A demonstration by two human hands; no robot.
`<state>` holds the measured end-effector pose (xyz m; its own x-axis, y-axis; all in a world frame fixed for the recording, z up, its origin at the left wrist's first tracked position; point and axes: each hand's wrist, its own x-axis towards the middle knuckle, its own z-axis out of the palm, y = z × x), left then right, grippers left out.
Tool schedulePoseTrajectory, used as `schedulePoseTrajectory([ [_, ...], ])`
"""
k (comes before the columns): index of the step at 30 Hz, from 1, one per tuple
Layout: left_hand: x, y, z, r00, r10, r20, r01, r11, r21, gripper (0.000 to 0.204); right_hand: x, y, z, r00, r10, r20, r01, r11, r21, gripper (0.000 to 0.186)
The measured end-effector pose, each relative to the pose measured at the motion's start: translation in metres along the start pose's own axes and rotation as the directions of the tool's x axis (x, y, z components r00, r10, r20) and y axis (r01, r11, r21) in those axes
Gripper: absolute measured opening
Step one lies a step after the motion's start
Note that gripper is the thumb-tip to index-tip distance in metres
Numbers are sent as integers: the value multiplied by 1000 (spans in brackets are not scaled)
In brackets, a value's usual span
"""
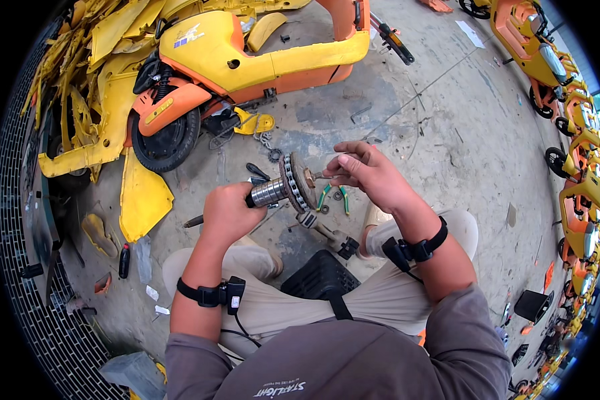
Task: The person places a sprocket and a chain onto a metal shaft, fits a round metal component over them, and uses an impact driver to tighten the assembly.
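Holding shaft [268, 193] w/ L hand [227, 212], fingers closed round it; R hand [370, 175] fingers part-curled at nut [310, 177], can't tell if pinching. Shaft's mid-scene, near side of scooter [247, 57]. Best keep it steady, R fingers in line w/ axis.

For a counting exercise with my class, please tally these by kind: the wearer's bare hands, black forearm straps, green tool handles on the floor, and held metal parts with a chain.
Bare hands: 2 (left hand, right hand)
Black forearm straps: 2
Green tool handles: 2
Metal part with chain: 1
Total: 7
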<state>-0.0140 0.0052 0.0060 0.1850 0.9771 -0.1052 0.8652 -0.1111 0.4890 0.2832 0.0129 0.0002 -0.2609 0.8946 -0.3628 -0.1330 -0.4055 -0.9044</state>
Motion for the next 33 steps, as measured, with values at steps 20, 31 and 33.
schedulePoseTrajectory([
  [20, 1, 8, -1, 1000, 0, 20, 1, 999, -40, 20, -8, 23, 24, 957, -287, -33, 286, 957, -50, 45],
  [31, 1, 3, 3, 999, 37, 1, -37, 999, 0, 18, -11, 25, 35, 953, -304, 0, 299, 940, -165, 42],
  [33, 1, 2, 3, 1000, 23, 5, -23, 1000, 2, 19, -11, 28, 37, 957, -289, -8, 287, 951, -114, 43],
])
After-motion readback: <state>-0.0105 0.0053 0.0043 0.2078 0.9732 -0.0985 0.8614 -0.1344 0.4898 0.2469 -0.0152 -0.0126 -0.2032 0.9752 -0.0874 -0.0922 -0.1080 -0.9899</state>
